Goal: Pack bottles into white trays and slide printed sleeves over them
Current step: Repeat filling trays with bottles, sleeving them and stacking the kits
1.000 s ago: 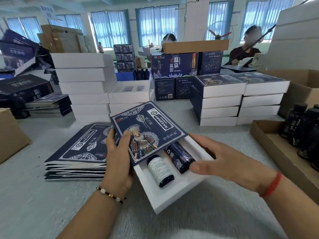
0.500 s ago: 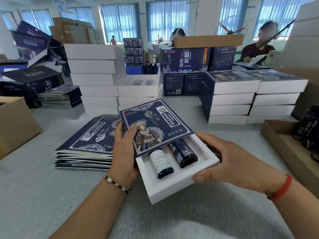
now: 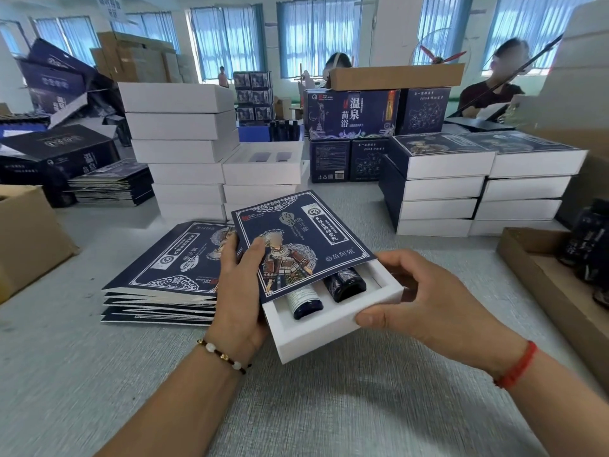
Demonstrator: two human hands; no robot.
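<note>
Packing workshop: stacked white trays [image 3: 179,127], printed sleeves [image 3: 164,258], cardboard cartons [image 3: 26,239]

Beaded bracelet [image 3: 224,356], apparently red string wristband [image 3: 517,366]

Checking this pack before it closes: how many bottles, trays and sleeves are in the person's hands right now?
Bottles: 2
Tray: 1
Sleeve: 1
Total: 4
The left hand holds the sleeve, the right hand the tray.
</note>
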